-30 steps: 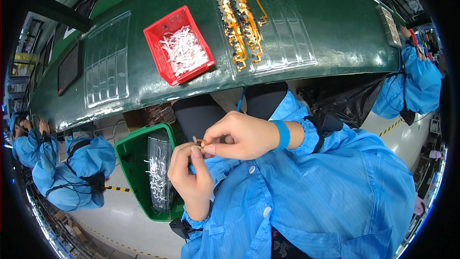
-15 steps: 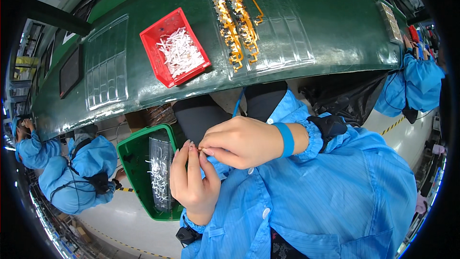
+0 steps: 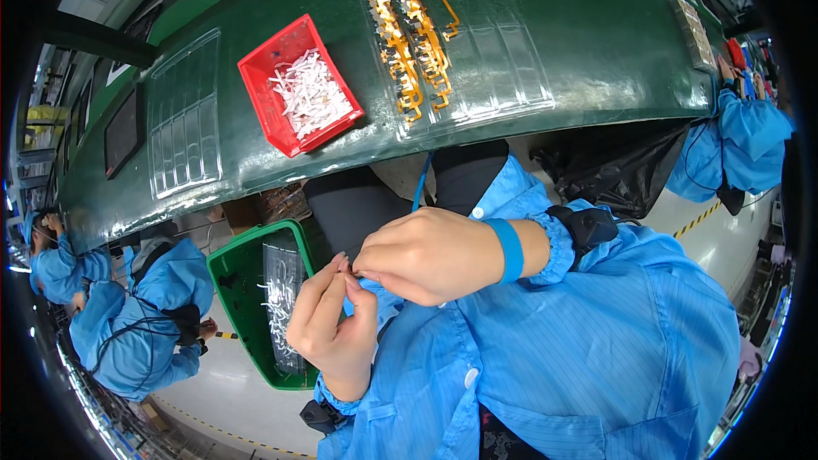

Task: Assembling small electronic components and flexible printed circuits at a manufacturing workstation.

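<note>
Over my lap, just off the table's near edge, my left hand (image 3: 334, 328) and my right hand (image 3: 430, 255) meet at the fingertips. Both are closed in a pinch. Whatever lies between them is too small and too covered to make out. A blue band (image 3: 507, 250) circles my right wrist. On the table ahead lies a clear plastic tray (image 3: 498, 51) with rows of orange flex circuits (image 3: 423, 30). To its left stands a red bin (image 3: 257, 85) with many white strips (image 3: 313, 94) inside.
A green bin (image 3: 236, 324) beside my left hand holds a clear tray with white strips (image 3: 281, 307). Another clear tray (image 3: 186, 115) lies on the green table (image 3: 596, 60), left of the red bin. Co-workers in blue sit at left (image 3: 141, 315) and far right (image 3: 750, 140).
My left hand has shifted slightly left, its fingers now curled tighter into the pinch. The right hand stays nearly in place. A co-worker at left has turned and moved an arm.
</note>
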The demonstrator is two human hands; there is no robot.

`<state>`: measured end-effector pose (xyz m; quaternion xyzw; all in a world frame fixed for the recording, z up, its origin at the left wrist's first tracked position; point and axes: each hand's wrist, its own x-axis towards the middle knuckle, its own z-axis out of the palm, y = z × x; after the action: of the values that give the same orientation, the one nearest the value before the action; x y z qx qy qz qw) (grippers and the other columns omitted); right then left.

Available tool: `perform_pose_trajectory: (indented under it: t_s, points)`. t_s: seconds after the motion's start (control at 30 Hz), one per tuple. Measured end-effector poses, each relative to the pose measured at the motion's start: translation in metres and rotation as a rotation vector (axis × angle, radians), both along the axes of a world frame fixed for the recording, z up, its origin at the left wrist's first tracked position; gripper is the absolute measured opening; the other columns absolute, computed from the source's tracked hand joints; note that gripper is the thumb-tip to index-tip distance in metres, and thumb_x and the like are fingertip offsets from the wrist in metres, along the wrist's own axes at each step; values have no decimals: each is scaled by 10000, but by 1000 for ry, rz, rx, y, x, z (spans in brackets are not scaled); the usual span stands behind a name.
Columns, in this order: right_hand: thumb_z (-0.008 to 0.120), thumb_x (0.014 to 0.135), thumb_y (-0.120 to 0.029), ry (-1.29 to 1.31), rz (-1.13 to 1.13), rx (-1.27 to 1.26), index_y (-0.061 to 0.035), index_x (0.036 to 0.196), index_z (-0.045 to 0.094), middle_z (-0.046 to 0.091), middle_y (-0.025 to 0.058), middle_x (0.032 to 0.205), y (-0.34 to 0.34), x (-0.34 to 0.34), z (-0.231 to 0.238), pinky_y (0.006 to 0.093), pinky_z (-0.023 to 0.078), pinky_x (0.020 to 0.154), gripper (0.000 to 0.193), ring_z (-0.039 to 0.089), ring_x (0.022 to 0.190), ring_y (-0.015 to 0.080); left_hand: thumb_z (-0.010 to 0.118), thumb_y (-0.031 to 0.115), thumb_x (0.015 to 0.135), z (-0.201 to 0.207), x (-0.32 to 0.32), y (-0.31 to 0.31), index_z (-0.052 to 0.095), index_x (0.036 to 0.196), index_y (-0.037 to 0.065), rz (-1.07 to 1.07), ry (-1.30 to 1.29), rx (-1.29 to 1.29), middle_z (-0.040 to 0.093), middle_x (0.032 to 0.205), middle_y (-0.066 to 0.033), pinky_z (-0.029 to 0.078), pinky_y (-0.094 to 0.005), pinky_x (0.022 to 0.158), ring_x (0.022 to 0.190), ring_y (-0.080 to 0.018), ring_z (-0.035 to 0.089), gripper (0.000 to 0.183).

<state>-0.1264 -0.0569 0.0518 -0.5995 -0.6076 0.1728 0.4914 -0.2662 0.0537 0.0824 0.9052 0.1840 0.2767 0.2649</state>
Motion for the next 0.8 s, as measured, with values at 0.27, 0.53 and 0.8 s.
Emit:
perform_pose_trajectory:
  t_s: [0.27,0.53,0.8]
  points:
    - [602,845,-63,268,24,76,31,907,656,661,170,788,3,10,2,388,523,609,125,657,708,336,659,-79,746,2,3,6,722,863,-77,-2,-27,-209,716,874,-178,559,-294,676,755,-233,704,133]
    - [626,917,-106,454,-28,43,-5,1037,697,656,105,951,10,21,2,272,477,624,172,602,742,168,653,83,891,-101,-124,87,697,944,-95,744,59,-143,701,812,-167,539,-337,691,749,-229,681,190]
    - [637,921,-97,620,-3,-201,39,1052,669,701,124,954,22,19,7,271,552,772,191,682,867,138,582,229,919,-196,-253,123,658,855,-66,1135,954,-33,673,857,-274,524,-502,677,754,-435,664,311]
